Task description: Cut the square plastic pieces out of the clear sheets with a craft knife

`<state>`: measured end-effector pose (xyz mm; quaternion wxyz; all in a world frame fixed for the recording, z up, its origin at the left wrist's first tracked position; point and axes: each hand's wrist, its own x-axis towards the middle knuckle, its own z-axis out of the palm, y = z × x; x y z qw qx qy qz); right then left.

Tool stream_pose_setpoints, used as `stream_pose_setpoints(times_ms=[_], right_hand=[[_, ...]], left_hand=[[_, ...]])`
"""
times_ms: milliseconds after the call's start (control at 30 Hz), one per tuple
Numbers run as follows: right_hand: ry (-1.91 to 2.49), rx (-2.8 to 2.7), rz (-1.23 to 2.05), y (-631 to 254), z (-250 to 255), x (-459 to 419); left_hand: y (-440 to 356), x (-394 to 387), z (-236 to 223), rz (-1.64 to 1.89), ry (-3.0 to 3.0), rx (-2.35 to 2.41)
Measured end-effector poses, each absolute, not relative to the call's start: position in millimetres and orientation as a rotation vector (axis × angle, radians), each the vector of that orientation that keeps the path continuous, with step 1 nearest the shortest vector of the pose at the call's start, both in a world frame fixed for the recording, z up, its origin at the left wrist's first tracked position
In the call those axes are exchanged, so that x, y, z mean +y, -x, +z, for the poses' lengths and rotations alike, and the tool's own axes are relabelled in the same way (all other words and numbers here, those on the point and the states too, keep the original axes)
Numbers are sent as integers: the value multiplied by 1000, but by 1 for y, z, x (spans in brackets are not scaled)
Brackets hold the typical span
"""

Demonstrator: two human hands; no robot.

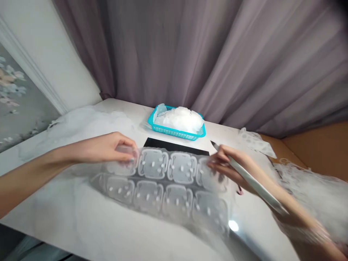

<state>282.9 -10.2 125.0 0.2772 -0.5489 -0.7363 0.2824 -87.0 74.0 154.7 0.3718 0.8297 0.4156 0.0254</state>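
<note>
Turquoise basket: there it sits at the back of the white tabletop, holding a bright white, translucent pile, and everything else gets placed from it.
Embossed clear plastic sheet: right here, nearer the person than the basket, stretched between both hands, two rows of rounded-square frames showing, the lower edge smeared by blur.
Left hand: nearer than the basket and off to its left, thumb and fingers pinching the sheet's upper left corner.
Right hand: nearer than the basket and to its right, fingers bent around a tool, fingertips at the sheet's right end; too blurred to tell how firmly they grip it.
Slim metal tool: slanting across that right hand, dark pointed tip towards the basket side, the other end over the forearm.
Black mat: peeking out between basket and sheet.
Filmy white heap: left of the basket.
Dotted white piece: right of the basket, with stringy translucent material nearer the person.
Mauve-grey curtain: hanging in folds behind the basket.
</note>
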Motion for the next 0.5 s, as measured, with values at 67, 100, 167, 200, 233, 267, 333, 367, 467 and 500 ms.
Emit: stream_pose_setpoints(times_ms=[67,100,167,200,233,267,333,367,467,500], right_hand=[[1490,-1946,716,-289,98,26],[1514,-1922,638,-291,84,41],[1562,-1881,545,-296,61,63],[1589,-1853,493,-298,53,67],[1614,-1822,445,-299,48,67],[1640,-1786,394,-300,46,63],[1679,-1725,314,-300,48,43],[1685,-1714,305,-299,50,29],[1675,-1825,358,-291,53,-24],[1667,-1917,350,-287,52,-41]], left_hand=[[70,105,131,68,-2203,1137],[61,118,117,96,-2272,1208],[47,137,89,146,-2328,1285],[43,143,77,171,-2350,1316],[41,148,68,195,-2368,1339],[41,150,60,220,-2389,1364],[47,151,52,273,-2426,1407],[51,149,52,306,-2446,1423],[63,140,62,375,-2556,1402],[64,134,67,371,-2599,1369]])
